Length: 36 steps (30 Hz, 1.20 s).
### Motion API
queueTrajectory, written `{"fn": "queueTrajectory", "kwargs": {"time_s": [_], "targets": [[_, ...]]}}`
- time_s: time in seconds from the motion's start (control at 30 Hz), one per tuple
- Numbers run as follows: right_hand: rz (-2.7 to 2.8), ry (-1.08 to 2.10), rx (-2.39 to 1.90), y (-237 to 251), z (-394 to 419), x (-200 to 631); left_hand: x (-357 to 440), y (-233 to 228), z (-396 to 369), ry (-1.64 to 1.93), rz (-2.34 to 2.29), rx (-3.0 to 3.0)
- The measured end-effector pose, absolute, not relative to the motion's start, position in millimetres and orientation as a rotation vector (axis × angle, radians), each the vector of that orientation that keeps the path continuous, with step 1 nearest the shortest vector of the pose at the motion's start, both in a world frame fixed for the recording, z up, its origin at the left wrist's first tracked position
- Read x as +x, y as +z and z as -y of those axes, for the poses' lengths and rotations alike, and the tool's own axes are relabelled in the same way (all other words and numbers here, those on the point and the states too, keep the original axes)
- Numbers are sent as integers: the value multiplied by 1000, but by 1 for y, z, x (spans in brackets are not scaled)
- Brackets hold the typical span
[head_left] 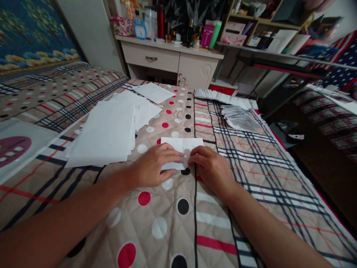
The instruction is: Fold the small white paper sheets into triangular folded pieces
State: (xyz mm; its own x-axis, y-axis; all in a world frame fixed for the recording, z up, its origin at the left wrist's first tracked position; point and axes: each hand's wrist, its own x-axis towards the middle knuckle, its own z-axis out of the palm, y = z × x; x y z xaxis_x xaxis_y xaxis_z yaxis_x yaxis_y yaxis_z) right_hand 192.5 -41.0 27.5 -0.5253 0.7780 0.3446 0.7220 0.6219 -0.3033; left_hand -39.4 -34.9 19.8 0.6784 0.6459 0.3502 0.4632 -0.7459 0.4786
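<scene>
A small white sheet of paper lies on the quilted bedspread in front of me, partly folded. My left hand presses flat on its left part, fingers pointing right. My right hand rests on its right lower edge, fingertips meeting the left hand's at the fold. Both hands cover the near half of the sheet.
A loose stack of white sheets lies to the left, with one single sheet farther back. Piles of folded papers sit at the right rear. A dresser and cluttered shelves stand beyond the bed.
</scene>
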Motion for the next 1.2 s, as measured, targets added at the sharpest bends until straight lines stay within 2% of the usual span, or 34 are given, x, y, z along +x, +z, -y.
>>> {"fn": "queueTrajectory", "kwargs": {"time_s": [0.13,0.23,0.6,0.73,0.97,1.2], "targets": [[2237,469,-1305,30,36,191,-42,24,36,677,-826,2594],[2167,578,-1398,33,35,187,-45,27,35,596,-811,2620],[2151,595,-1476,32,37,184,-53,14,33,751,-518,2999],[2151,605,-1489,33,38,182,-53,20,39,811,-487,2987],[2144,625,-1506,33,38,184,-71,25,26,720,-648,2790],[2138,711,-1481,33,36,187,-65,26,30,895,-473,2976]]}}
